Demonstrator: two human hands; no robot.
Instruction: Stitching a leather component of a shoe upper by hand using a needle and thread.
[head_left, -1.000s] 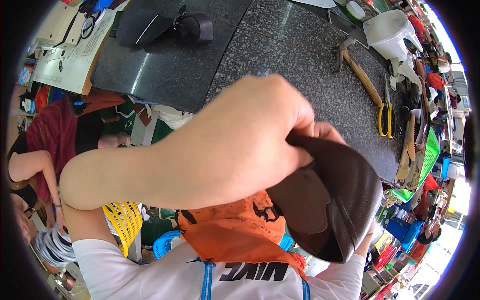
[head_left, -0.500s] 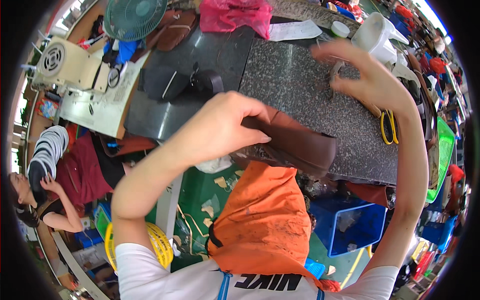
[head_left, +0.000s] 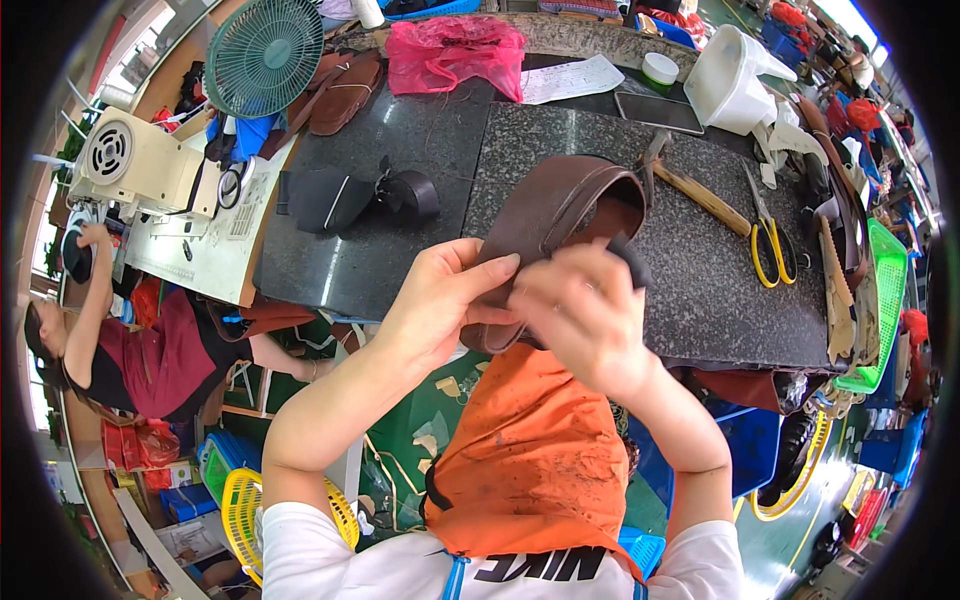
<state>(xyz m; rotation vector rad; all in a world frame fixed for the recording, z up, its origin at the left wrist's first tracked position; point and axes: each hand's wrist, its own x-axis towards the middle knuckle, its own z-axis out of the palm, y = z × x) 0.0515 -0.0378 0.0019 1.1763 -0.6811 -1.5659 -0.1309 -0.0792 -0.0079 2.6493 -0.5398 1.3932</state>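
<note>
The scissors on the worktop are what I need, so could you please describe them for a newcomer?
On the dark speckled worktop, look right of the brown leather piece in the left hand. Right of the wooden-handled hammer lie the scissors, blades pointing away from the person. Their yellow handles set them apart from the hammer and the tan strip nearby.

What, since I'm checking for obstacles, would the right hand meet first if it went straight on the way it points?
Most likely the brown leather piece, held by the left hand. Blur over the right hand leaves unclear whether they touch.
</note>
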